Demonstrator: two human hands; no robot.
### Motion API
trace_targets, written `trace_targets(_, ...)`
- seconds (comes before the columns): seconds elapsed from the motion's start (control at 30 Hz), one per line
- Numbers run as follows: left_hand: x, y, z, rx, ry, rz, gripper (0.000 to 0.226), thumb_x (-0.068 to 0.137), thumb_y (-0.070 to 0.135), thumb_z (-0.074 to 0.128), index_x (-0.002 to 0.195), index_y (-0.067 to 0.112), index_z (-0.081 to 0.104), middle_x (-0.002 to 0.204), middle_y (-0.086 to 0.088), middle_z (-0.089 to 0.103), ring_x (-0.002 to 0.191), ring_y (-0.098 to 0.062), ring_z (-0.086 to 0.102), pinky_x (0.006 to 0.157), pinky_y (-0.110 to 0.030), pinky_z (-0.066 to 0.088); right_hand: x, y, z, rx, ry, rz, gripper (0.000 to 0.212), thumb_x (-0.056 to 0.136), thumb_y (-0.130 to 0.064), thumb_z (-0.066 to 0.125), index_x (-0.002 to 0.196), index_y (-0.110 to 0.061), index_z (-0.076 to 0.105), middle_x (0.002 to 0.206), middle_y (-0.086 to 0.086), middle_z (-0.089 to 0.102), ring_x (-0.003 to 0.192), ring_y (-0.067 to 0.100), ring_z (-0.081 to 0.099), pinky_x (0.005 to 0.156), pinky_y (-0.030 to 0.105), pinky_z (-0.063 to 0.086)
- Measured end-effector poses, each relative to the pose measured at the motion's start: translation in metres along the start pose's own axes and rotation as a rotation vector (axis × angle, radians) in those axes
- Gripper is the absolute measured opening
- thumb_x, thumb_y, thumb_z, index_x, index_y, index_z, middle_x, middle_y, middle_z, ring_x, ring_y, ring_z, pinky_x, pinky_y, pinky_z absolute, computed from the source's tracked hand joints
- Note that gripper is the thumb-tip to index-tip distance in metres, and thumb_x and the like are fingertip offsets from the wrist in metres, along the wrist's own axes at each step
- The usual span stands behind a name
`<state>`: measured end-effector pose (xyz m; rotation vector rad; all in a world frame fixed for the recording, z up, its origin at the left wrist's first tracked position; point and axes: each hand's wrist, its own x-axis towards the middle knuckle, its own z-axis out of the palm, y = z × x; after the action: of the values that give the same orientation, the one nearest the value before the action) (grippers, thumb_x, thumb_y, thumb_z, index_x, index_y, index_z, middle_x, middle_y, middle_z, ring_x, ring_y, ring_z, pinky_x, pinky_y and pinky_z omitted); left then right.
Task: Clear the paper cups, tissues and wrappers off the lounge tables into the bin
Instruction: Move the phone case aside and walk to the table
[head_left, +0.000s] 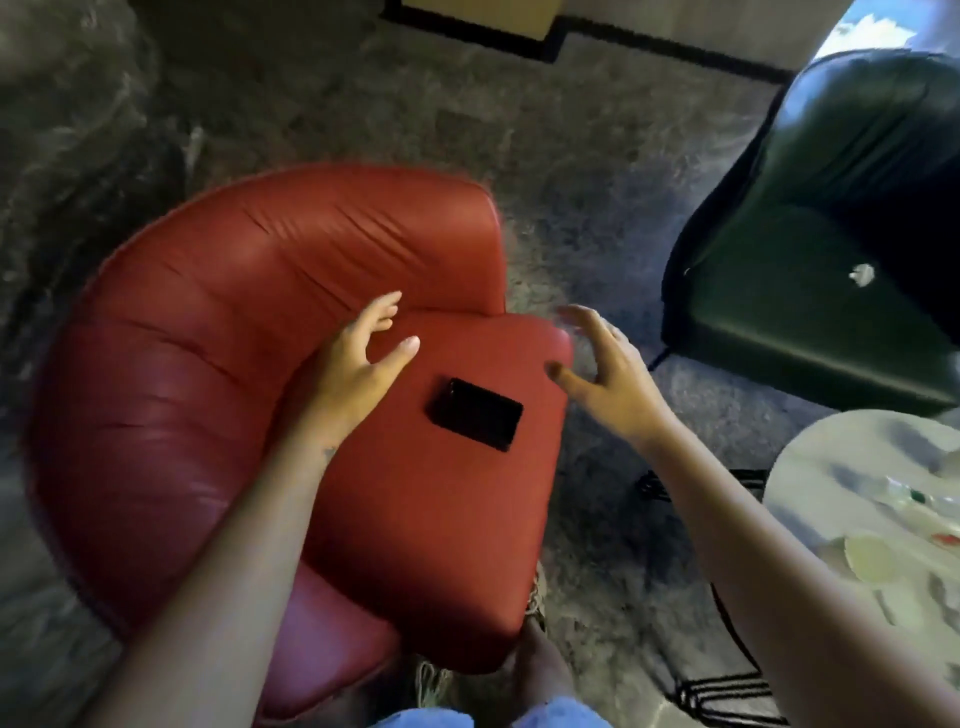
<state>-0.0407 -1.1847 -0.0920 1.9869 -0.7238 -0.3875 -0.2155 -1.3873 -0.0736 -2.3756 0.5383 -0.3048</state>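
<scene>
Both my hands reach out over a red armchair (218, 374) and hold nothing. My left hand (358, 358) hovers above the seat with fingers spread and thumb out. My right hand (608, 374) is beyond the seat's right corner, fingers spread, blurred by motion. A round white table (810, 467) at the lower right carries a pale paper cup or lid (870, 558) and blurred wrappers with red and green marks (930, 506). A small white crumpled tissue (862, 274) lies on the seat of the dark green armchair (810, 312).
A black phone-like object (475, 414) lies on the red seat cushion between my hands. Grey patterned carpet (571, 156) stretches between the two chairs. My bare foot (540, 670) and denim shorts show at the bottom edge.
</scene>
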Motion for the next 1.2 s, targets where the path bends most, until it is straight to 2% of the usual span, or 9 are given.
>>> trace_targets(0.07,0.007,-0.021,0.022,-0.004,0.059,-0.106,0.059,0.073,0.049,0.054,0.129,0.032,0.049,0.123,0.012,0.055,0.113,-0.003,0.053,0.099,-0.030,0.041,0.031,0.031,0.021,0.016,-0.101,-0.021,0.055,0.083,-0.030,0.064,0.131,-0.013,0.043,0.131,0.004,0.051,0.119,0.024,0.047,0.100,0.042,0.037)
trace_targets(0.2,0.013,-0.065,0.067,-0.043,0.128,-0.304,0.059,0.076,0.039,0.055,0.133,0.024,0.048,0.127,0.005,0.054,0.114,-0.006,0.052,0.091,-0.014,0.036,0.072,0.089,0.068,0.031,-0.268,-0.042,0.058,0.080,-0.022,0.067,0.131,-0.011,0.043,0.129,0.006,0.051,0.116,0.026,0.048,0.099,0.040,0.038)
trace_targets(0.33,0.013,-0.109,0.108,-0.034,0.129,-0.453,0.059,0.077,0.041,0.054,0.134,0.027,0.046,0.131,0.003,0.053,0.118,-0.007,0.050,0.098,-0.024,0.036,0.087,0.142,0.116,0.040,-0.376,-0.009,0.059,0.079,-0.022,0.067,0.131,-0.012,0.043,0.128,0.005,0.052,0.117,0.025,0.048,0.098,0.038,0.038)
trace_targets(0.53,0.002,-0.171,0.167,-0.027,0.082,-0.566,0.060,0.077,0.043,0.054,0.134,0.027,0.046,0.131,0.001,0.054,0.118,-0.007,0.049,0.092,-0.020,0.034,0.082,0.206,0.184,0.023,-0.502,0.045,0.062,0.074,-0.026,0.068,0.130,-0.013,0.043,0.123,0.006,0.054,0.113,0.028,0.049,0.094,0.045,0.039)
trace_targets(0.73,-0.010,-0.204,0.194,-0.040,0.083,-0.619,0.067,0.072,0.057,0.049,0.134,0.031,0.045,0.130,0.008,0.052,0.118,-0.003,0.048,0.089,-0.012,0.033,0.077,0.245,0.241,-0.168,-0.463,0.010,0.076,0.066,-0.029,0.075,0.133,-0.014,0.043,0.132,0.007,0.049,0.122,0.031,0.041,0.097,0.042,0.030)
trace_targets(0.87,-0.017,-0.213,0.198,-0.054,0.121,-0.658,0.062,0.074,0.053,0.052,0.133,0.033,0.046,0.129,0.012,0.052,0.117,0.001,0.048,0.089,-0.006,0.032,0.075,0.261,0.274,-0.319,-0.504,0.027,0.103,0.057,-0.040,0.081,0.142,-0.018,0.028,0.146,0.009,0.029,0.134,0.032,0.026,0.106,0.046,0.023)
trace_targets(0.97,-0.020,-0.215,0.202,-0.044,0.124,-0.680,0.058,0.078,0.046,0.053,0.134,0.033,0.045,0.131,0.010,0.052,0.118,-0.001,0.048,0.088,-0.007,0.031,0.071,0.264,0.286,-0.362,-0.454,0.041,0.110,0.050,-0.035,0.084,0.143,-0.021,0.026,0.142,0.012,0.033,0.127,0.035,0.033,0.100,0.049,0.029)
trace_targets(1.07,-0.019,-0.209,0.205,-0.042,0.113,-0.693,0.059,0.078,0.045,0.052,0.135,0.031,0.044,0.132,0.010,0.051,0.118,-0.001,0.047,0.086,-0.007,0.031,0.071,0.255,0.284,-0.279,-0.422,0.117,0.115,0.045,-0.035,0.084,0.143,-0.027,0.023,0.135,0.008,0.038,0.121,0.034,0.037,0.096,0.049,0.031)
trace_targets(1.2,-0.011,-0.180,0.200,-0.059,0.132,-0.672,0.062,0.075,0.044,0.054,0.133,0.024,0.046,0.125,0.005,0.055,0.114,-0.005,0.051,0.091,-0.021,0.038,0.062,0.220,0.252,-0.038,-0.362,0.122,0.114,0.044,-0.033,0.083,0.142,-0.024,0.025,0.132,0.006,0.040,0.119,0.029,0.039,0.096,0.044,0.033)
